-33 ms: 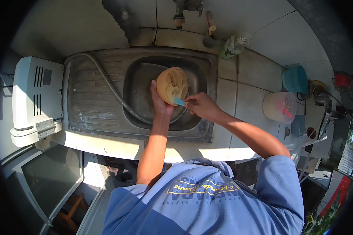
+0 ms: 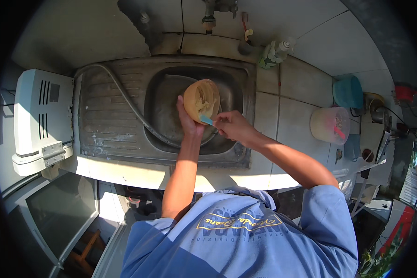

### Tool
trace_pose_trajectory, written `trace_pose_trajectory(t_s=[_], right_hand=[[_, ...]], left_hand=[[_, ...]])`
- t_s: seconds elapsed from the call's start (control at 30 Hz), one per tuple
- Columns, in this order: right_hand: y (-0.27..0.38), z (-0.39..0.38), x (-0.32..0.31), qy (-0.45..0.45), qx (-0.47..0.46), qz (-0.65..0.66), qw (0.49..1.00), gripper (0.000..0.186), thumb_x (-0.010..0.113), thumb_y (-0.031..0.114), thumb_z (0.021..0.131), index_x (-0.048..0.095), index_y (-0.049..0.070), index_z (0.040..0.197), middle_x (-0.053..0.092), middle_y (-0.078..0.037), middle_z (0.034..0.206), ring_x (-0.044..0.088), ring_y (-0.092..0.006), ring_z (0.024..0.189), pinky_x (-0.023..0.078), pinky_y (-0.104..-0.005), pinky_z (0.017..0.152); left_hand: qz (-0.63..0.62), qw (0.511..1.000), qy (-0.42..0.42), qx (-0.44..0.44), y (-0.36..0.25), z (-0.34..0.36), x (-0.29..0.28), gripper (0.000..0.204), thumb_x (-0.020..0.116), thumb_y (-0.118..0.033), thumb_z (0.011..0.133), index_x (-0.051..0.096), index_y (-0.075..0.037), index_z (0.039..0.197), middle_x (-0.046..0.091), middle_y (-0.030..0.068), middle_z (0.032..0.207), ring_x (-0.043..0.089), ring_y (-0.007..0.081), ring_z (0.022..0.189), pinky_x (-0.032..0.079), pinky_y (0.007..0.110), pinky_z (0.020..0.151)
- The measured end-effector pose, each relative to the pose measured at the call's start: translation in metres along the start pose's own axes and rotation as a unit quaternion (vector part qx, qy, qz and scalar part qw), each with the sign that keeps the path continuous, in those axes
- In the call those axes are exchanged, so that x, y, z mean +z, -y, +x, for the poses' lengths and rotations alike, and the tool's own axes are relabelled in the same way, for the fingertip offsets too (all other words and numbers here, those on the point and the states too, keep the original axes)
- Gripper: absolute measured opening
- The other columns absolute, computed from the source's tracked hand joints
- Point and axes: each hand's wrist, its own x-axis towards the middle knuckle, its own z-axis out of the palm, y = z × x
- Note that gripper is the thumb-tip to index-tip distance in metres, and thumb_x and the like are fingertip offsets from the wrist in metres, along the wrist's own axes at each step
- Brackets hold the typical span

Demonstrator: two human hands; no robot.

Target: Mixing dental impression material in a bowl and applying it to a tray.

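The left hand (image 2: pixel 190 124), partly curled, supports the tan bowl (image 2: pixel 190 99) above the steel sink (image 2: pixel 164 111). The right hand (image 2: pixel 236 126), fingers closed, grips a light-blue utensil (image 2: pixel 206 120) against the bowl's pale contents (image 2: pixel 202 107). The step appears to be scraping or stirring; the next stroke calls for a steady bowl. A tiled counter (image 2: pixel 292 125) adjoins at right.

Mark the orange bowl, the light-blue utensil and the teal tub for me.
Orange bowl (image 2: pixel 190 98): head view, outer wall.
Light-blue utensil (image 2: pixel 206 120): head view, its visible blue part.
Teal tub (image 2: pixel 347 93): head view, middle of its side.
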Motion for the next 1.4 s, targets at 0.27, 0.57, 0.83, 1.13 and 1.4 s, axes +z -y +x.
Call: trace_pose_trajectory(t_s=[0.27, 0.57, 0.83, 1.13, 1.4], right_hand=[[0.004, -0.007, 0.012, -0.071, -0.123, -0.14, 0.98, 0.021, 0.058, 0.002, 0.078, 0.064, 0.0, 0.097, 0.064, -0.019, 0.084, 0.065, -0.0361, 0.07, 0.052, -0.0426, 0.06], [0.014, -0.005, -0.007, -0.015, -0.106, -0.255, 0.961, 0.028, 0.057, 0.0, 0.072, 0.066, 0.004, 0.098, 0.063, -0.017, 0.089, 0.066, -0.0365, 0.072, 0.053, -0.0443, 0.062], [0.017, -0.004, -0.006, -0.064, -0.125, -0.266, 0.954, 0.022, 0.057, -0.001, 0.072, 0.066, 0.004, 0.091, 0.064, -0.014, 0.093, 0.066, -0.0336, 0.071, 0.054, -0.0415, 0.059], [0.02, -0.019, 0.022, -0.038, -0.182, -0.28, 0.942, 0.022, 0.058, 0.001, 0.071, 0.067, 0.004, 0.09, 0.065, -0.012, 0.091, 0.067, -0.0318, 0.072, 0.054, -0.0414, 0.059], [0.016, -0.023, 0.02, -0.057, -0.187, -0.265, 0.944, 0.022, 0.059, 0.002, 0.072, 0.068, 0.005, 0.091, 0.065, -0.013, 0.091, 0.066, -0.0328, 0.073, 0.054, -0.0406, 0.059]], left_hand=[[-0.104, 0.994, -0.028, -0.002, 0.014, -0.002, -0.004, 0.055, 0.037, -0.05, 0.095, 0.048, -0.007, 0.128, 0.054, 0.0109, 0.126, 0.053, 0.0261, 0.116, 0.046, 0.043, 0.095], [-0.112, 0.993, 0.003, -0.043, 0.014, -0.014, 0.0, 0.057, 0.037, -0.052, 0.094, 0.047, -0.009, 0.13, 0.052, 0.0102, 0.128, 0.052, 0.0275, 0.117, 0.043, 0.045, 0.099], [-0.104, 0.993, -0.029, -0.052, 0.02, -0.019, 0.004, 0.055, 0.036, -0.05, 0.094, 0.048, -0.01, 0.128, 0.052, 0.01, 0.128, 0.052, 0.0273, 0.117, 0.044, 0.045, 0.098], [-0.098, 0.993, 0.008, -0.063, 0.016, -0.018, -0.005, 0.054, 0.033, -0.049, 0.095, 0.048, -0.01, 0.129, 0.052, 0.0102, 0.129, 0.051, 0.0271, 0.117, 0.044, 0.045, 0.098], [-0.105, 0.991, 0.012, -0.082, 0.016, -0.022, -0.011, 0.052, 0.037, -0.047, 0.093, 0.05, -0.01, 0.128, 0.053, 0.0103, 0.127, 0.052, 0.0273, 0.116, 0.046, 0.045, 0.096]])
